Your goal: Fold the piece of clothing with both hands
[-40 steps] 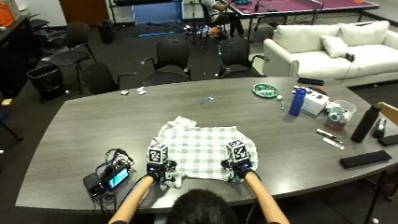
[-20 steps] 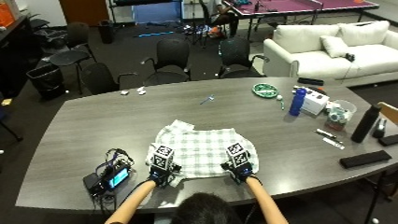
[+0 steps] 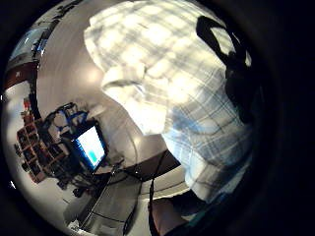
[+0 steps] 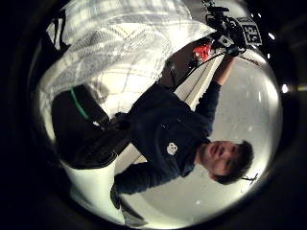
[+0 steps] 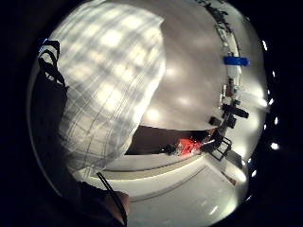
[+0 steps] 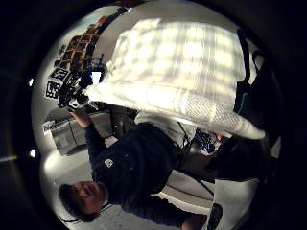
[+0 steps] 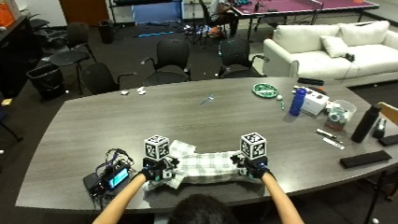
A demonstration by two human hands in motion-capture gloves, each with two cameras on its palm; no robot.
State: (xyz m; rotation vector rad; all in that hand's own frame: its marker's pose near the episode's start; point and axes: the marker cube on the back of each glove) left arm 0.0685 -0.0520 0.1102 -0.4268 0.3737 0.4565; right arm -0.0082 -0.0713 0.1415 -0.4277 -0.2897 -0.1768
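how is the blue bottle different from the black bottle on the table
The blue bottle is shorter and stands near the white box; the black bottle is taller and slimmer, nearer the table's right end. The blue one has a light cap; the black one is dark all over. Both stand upright, away from the plaid garment.

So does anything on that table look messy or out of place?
Only slightly: a white bit of the checked garment pokes out unevenly beside the left hand, so the fold looks lopsided. The right hand grips its other end. Nothing looks spilled or damaged.
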